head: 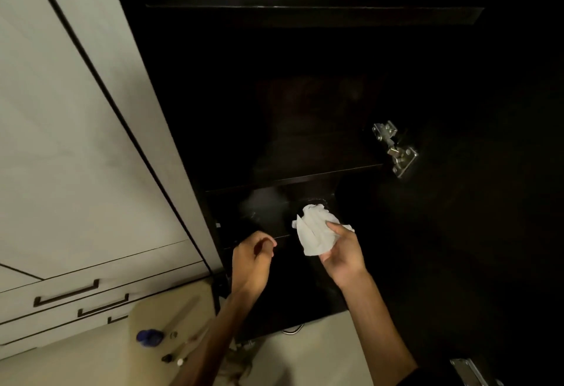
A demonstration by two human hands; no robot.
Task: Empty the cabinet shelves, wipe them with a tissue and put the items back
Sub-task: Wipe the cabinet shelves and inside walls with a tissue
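The right hand (341,251) holds a white tissue (316,231) in front of the open dark cabinet (274,95). The tissue is crumpled and bunched at its top, with flatter creased folds hanging lower, and it stands out brightly against the black interior. The thumb lies across its right side and the fingers curl under it from below. It is held just before the front edge of a lower shelf (293,176), apart from the surface. The left hand (251,259) hangs just beside it, with its fingers loosely curled and nothing in them. A metal hinge (393,147) shows on the cabinet's right side. To the left stand pale drawers (61,297), and below them a blue-capped item (149,337) and other small blurred things lie on a beige surface (171,309).
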